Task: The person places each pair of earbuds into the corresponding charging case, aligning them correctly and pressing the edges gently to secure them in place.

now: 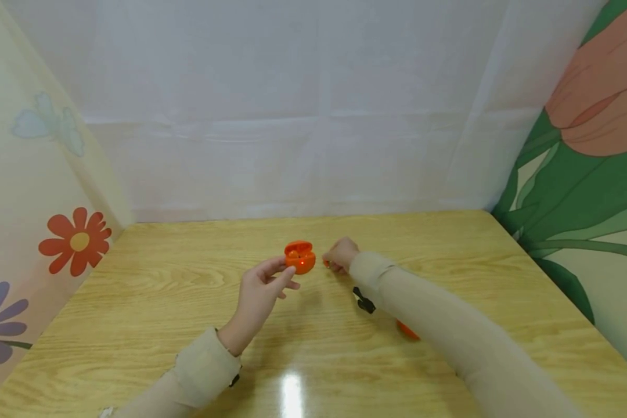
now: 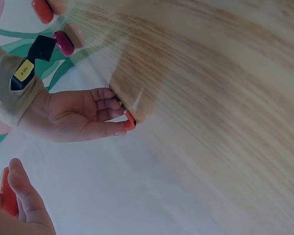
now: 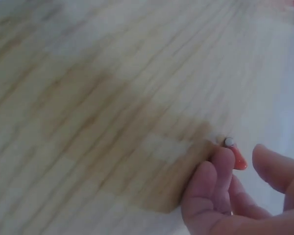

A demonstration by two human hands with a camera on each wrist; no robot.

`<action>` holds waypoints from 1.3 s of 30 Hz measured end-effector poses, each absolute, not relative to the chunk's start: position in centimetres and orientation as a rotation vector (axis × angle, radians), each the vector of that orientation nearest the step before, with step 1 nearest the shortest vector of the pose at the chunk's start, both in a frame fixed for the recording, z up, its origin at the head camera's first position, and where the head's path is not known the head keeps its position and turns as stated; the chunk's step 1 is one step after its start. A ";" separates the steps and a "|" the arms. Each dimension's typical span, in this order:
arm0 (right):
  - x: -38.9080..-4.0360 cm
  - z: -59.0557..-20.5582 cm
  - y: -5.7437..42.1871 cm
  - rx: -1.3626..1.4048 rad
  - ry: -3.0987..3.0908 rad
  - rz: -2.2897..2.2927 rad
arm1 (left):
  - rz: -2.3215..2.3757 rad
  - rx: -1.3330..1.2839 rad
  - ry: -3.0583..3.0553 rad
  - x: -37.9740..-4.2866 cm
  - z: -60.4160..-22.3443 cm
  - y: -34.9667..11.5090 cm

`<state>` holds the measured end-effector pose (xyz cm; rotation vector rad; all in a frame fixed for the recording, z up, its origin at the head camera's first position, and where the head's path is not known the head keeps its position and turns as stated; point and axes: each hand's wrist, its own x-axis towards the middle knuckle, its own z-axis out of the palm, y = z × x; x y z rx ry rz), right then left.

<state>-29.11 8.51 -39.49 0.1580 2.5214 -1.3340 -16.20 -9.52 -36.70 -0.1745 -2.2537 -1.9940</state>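
My left hand (image 1: 258, 293) grips an orange earbud charging case (image 1: 304, 266) above the wooden table, thumb in front. The case's lid stands raised, and an orange earbud (image 1: 293, 254) shows in its left side. Just to the right of the case, my right hand (image 1: 342, 254) pinches a second orange earbud (image 2: 130, 120) between thumb and fingers. In the right wrist view, this earbud (image 3: 239, 160) sticks out past the fingertips, with a dark and silvery end. A narrow gap separates the right fingertips from the case.
An orange-red rounded object (image 1: 408, 330) lies on the table, partly hidden under the right forearm. The left wrist view also shows a magenta rounded object (image 2: 63, 44) beside the right sleeve. A white sheet (image 1: 313, 116) hangs behind the table (image 1: 188, 261), with flower-printed sheets at both sides.
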 end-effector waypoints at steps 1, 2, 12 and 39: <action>-29.2 -39.5 8.5 0.155 2.512 -1.330 | -1.997 -0.175 -2.252 -16.2 -36.7 -9.5; -29.3 -39.5 8.4 0.147 2.504 -1.328 | -1.997 -0.178 -2.250 -16.2 -36.7 -9.6; -30.0 -39.9 8.0 0.089 2.589 -1.208 | -2.005 -0.164 -2.246 -16.3 -36.8 -9.8; -26.5 -36.4 9.4 0.090 2.308 -1.561 | -2.019 -0.171 -2.255 -16.0 -37.1 -9.3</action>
